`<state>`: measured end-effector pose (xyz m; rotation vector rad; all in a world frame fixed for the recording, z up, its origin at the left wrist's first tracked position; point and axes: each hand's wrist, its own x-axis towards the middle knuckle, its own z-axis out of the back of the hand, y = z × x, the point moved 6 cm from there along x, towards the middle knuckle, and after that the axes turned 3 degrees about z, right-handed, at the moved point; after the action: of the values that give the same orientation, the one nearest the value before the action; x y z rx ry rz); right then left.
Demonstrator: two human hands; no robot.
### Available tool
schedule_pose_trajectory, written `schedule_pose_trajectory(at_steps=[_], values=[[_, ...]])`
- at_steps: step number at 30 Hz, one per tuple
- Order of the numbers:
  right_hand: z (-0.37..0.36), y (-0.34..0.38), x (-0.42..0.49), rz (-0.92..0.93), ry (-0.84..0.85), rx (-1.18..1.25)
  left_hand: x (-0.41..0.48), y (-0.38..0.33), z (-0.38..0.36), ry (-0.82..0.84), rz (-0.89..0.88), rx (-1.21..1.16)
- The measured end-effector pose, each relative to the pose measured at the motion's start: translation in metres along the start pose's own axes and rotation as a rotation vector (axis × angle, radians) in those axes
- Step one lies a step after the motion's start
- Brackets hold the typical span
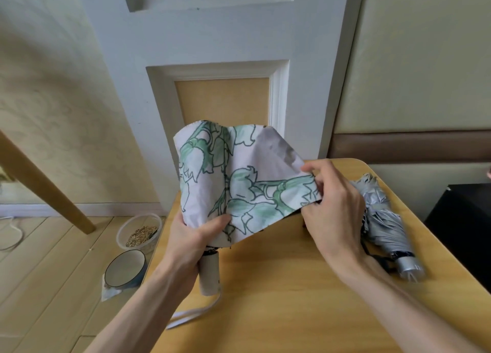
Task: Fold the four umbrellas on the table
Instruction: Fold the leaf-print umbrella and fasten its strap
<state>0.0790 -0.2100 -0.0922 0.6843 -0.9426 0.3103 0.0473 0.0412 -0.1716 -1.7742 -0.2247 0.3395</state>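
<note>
Your left hand [186, 243] grips the floral umbrella [239, 171] just above its handle [210, 273], your right hand [337, 209] pinches the edge of its cloth, umbrella held over the wooden surface [279, 299], grey umbrella [385, 225] lies bundled there beside your right hand

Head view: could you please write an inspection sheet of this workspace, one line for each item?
Surface: light wooden table, rounded corner.
Job's things: floral umbrella, canopy loose, held above the table; silver umbrella, collapsed, lying at the right; two others not seen.
Clutter: clear tub of grain and bowl on the floor, left.
Grips: left hand grips the floral umbrella below the canopy; right hand pinches the canopy edge.
Cables: white cord looped on the floor, far left.
Surroundings: white door; dark box at the right.
</note>
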Motion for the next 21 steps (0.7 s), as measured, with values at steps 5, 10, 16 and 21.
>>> schedule_pose_trajectory(at_steps=[5,10,16,21], values=[[-0.016,-0.001,0.001,0.049,0.248,0.155,0.002,-0.005,0.013,-0.142,-0.045,0.010],[-0.031,0.007,-0.004,0.098,0.572,0.235,0.005,-0.010,0.028,-0.223,-0.091,0.015],[-0.039,-0.001,0.003,-0.364,0.725,0.747,0.007,-0.011,0.029,-0.118,-0.061,0.054],[-0.037,-0.011,0.008,-0.446,0.593,0.733,-0.003,-0.015,0.013,-0.026,-0.104,0.169]])
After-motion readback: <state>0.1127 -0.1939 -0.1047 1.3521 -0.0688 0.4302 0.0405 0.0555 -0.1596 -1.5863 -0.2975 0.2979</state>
